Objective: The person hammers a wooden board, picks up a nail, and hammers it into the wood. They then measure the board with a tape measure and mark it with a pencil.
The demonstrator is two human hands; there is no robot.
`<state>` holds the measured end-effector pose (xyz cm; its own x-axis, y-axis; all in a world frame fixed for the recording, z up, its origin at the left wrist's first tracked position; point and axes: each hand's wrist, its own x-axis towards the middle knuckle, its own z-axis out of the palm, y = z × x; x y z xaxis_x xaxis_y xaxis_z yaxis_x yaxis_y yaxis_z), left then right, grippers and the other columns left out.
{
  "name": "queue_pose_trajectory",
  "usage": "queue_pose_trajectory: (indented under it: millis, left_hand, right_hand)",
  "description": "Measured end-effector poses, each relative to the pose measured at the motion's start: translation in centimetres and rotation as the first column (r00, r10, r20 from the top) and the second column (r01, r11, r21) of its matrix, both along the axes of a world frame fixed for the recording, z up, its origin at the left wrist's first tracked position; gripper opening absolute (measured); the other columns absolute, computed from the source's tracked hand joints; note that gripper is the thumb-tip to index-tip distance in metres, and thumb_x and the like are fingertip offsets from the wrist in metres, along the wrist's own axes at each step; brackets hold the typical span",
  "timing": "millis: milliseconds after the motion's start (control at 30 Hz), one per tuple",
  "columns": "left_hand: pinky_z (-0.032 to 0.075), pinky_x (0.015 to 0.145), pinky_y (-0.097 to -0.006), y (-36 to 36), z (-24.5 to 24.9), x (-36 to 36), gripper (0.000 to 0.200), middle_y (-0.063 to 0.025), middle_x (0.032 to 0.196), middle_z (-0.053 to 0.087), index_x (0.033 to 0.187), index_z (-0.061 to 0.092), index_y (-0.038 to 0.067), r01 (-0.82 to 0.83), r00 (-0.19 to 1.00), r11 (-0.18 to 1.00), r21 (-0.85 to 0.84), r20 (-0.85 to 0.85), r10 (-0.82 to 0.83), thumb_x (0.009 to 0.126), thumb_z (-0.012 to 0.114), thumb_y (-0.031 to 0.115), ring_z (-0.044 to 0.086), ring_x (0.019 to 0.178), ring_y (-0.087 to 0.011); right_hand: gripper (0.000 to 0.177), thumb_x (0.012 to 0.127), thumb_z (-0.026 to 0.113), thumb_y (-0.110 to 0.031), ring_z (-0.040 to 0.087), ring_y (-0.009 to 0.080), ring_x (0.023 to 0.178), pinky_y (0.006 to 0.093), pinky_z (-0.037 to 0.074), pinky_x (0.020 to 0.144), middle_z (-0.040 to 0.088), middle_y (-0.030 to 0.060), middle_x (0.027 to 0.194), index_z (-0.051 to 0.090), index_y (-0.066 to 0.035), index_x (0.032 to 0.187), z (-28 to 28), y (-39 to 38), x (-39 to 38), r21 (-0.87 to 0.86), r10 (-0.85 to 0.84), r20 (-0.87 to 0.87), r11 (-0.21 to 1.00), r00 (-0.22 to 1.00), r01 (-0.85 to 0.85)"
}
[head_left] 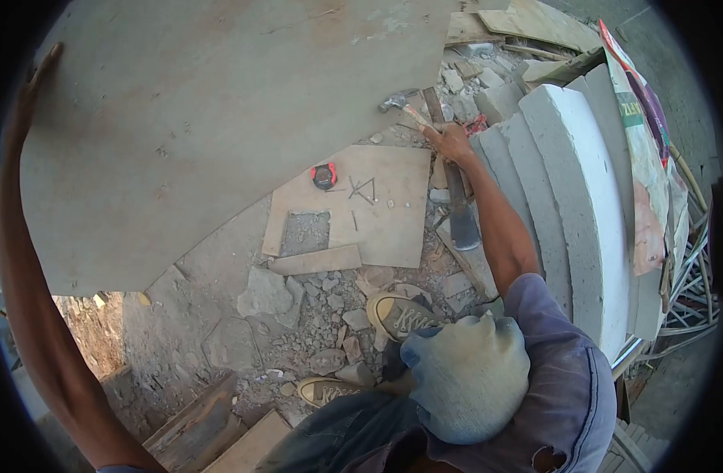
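My left hand point(40, 83) rests at the left edge of a large grey board point(219, 118), its visible fingers stretched out. My right hand point(451, 143) is closed round the handle of a claw hammer point(396, 102), whose metal head lies just beyond the board's right edge. Below the board, a smaller light wooden sheet point(393, 221) lies on the ground. A red and black tape measure point(324, 176) sits on it, with several nails point(362, 189) to the right. Beneath my right forearm is a long dark tool with a flat blade point(464, 227).
Thick pale slabs point(570, 150) stand at the right, beside a printed sack point(641, 158). Rubble point(334, 303) covers the ground around my shoes point(401, 315). Wood scraps point(196, 418) lie at the lower left, and more boards point(527, 27) at the top right.
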<state>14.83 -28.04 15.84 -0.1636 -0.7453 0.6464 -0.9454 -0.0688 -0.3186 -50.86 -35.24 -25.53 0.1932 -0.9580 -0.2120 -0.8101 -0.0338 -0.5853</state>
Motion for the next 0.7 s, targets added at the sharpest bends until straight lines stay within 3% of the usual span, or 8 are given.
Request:
queue_pose_trajectory:
  millis: [67,167,267,500,567,700]
  left_hand:
    - [0.045,0.083,-0.0541,1.3,0.7,-6.4,0.091,-0.0265,0.096,0.06,0.1,0.054,-0.007,-0.257,0.931,0.944,0.209,-0.208,0.299,0.073,0.059,0.079,0.058,0.09,-0.0409]
    - [0.046,0.08,-0.0531,1.0,0.5,-6.0,0.091,-0.0265,0.096,0.06,0.098,0.055,-0.008,-0.21,0.94,0.957,0.199,-0.228,0.253,0.072,0.059,0.08,0.058,0.091,-0.0392]
    - [0.046,0.079,-0.0527,1.0,0.4,-5.4,0.09,-0.0259,0.095,0.059,0.097,0.054,-0.008,-0.204,0.942,0.963,0.176,-0.233,0.242,0.072,0.06,0.079,0.057,0.09,-0.0386]
    - [0.045,0.078,-0.0518,1.6,0.7,-4.6,0.088,-0.0245,0.091,0.059,0.093,0.054,-0.007,-0.197,0.948,0.97,0.145,-0.224,0.226,0.073,0.061,0.078,0.056,0.087,-0.0373]
    - [0.045,0.077,-0.0516,1.7,0.7,-4.5,0.087,-0.0241,0.09,0.058,0.093,0.054,-0.007,-0.197,0.949,0.97,0.142,-0.221,0.225,0.073,0.061,0.077,0.055,0.086,-0.0369]
    - [0.045,0.076,-0.051,2.1,0.9,-4.3,0.086,-0.0233,0.088,0.058,0.091,0.053,-0.007,-0.193,0.949,0.973,0.128,-0.227,0.218,0.073,0.062,0.077,0.055,0.084,-0.0362]
  right_hand:
    - [0.06,0.083,0.066,-0.055,0.061,0.0271,0.057,0.0409,0.048,0.059,0.06,0.0157,0.059,0.065,0.004,0.071,0.6,-0.6,-0.3,0.101,-0.058,0.045,0.993,0.997,0.053]
    - [0.057,0.083,0.067,-0.056,0.057,0.0203,0.048,0.0376,0.046,0.052,0.056,0.009,0.054,0.066,0.0,0.071,1.1,-1.1,-0.8,0.24,-0.082,0.124,0.969,0.989,0.051]
    - [0.056,0.083,0.067,-0.055,0.054,0.0171,0.044,0.0353,0.044,0.048,0.053,0.0054,0.051,0.065,-0.001,0.07,0.9,-1.1,-0.9,0.229,-0.114,0.111,0.97,0.987,0.086]
    - [0.056,0.086,0.064,-0.053,0.055,0.0164,0.045,0.0346,0.042,0.046,0.055,0.0067,0.053,0.063,-0.001,0.067,0.1,-0.3,-0.2,0.126,-0.163,0.086,0.98,0.983,0.151]
    - [0.048,0.09,0.061,-0.047,0.048,0.0124,0.044,0.0311,0.037,0.041,0.052,0.002,0.056,0.061,-0.004,0.069,-0.6,0.2,0.7,0.22,-0.264,0.161,0.949,0.951,0.226]
    - [0.044,0.091,0.062,-0.043,0.049,0.0123,0.045,0.0297,0.037,0.04,0.051,0.0014,0.06,0.058,-0.004,0.071,-1.2,1.6,1.5,0.274,-0.355,0.322,0.922,0.878,0.273]
